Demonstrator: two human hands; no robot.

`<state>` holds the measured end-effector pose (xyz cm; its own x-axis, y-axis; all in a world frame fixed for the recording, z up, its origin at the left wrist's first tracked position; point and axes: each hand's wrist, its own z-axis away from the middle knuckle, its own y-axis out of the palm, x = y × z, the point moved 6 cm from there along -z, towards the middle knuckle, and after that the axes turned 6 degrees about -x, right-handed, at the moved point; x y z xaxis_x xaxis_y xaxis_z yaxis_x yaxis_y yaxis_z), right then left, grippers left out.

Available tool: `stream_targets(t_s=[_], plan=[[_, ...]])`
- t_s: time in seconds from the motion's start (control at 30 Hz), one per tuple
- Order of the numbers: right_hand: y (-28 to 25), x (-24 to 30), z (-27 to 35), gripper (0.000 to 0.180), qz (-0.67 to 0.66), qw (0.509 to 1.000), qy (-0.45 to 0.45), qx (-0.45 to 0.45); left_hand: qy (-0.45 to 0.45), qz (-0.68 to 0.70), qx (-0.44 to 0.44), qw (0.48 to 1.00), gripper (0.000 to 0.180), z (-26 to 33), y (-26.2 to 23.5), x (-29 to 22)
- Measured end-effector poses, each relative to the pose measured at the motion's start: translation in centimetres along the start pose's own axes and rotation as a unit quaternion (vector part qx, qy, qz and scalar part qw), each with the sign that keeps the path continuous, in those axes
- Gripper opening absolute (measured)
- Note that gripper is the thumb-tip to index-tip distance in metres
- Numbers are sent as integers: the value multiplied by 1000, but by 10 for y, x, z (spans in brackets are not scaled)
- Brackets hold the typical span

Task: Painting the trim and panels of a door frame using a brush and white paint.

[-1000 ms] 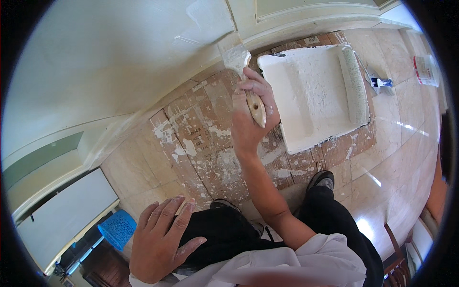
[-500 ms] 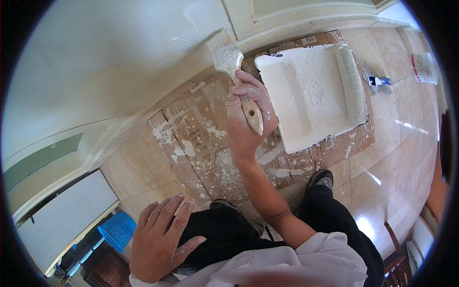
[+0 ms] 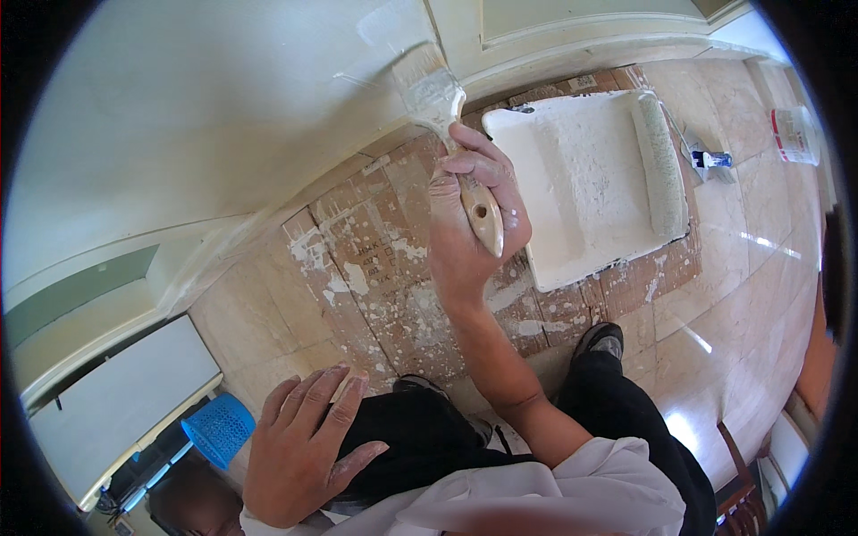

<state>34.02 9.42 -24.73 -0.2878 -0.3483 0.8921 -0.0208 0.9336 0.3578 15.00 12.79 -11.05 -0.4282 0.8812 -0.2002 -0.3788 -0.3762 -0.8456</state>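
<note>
the right hand (image 3: 454, 241) grips the brush (image 3: 435, 96), up at the wall (image 3: 268, 98). the left hand (image 3: 304, 447) is loose and looks empty. soft, even strokes with a light push should work best.

- Left of the paint tray (image 3: 617, 257): dark printed characters (image 3: 375, 259) on the cardboard (image 3: 393, 189), partly hidden under white spatters.
- Just beyond the tray's far edge: a small pale label (image 3: 581, 82) with dark marks, on the cardboard, too small to read.
- Well right of the tray: red marking on a whitish tub (image 3: 797, 136).
</note>
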Motion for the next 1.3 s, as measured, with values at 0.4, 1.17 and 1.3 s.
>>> stream_targets(t_s=[0.4,1.17,1.3], plan=[[22,36,-17,13,-123,992,-41,-5,13,1,-3,1000,66,-1,-1,0],[4,-2,-14,8,-52,999,-4,-16,20,-14,-18,1000,63,6,-6,-5],[-8,-10,-9,8,-42,999,13,-9,24,-5,-23,999,65,9,-4,-5]])
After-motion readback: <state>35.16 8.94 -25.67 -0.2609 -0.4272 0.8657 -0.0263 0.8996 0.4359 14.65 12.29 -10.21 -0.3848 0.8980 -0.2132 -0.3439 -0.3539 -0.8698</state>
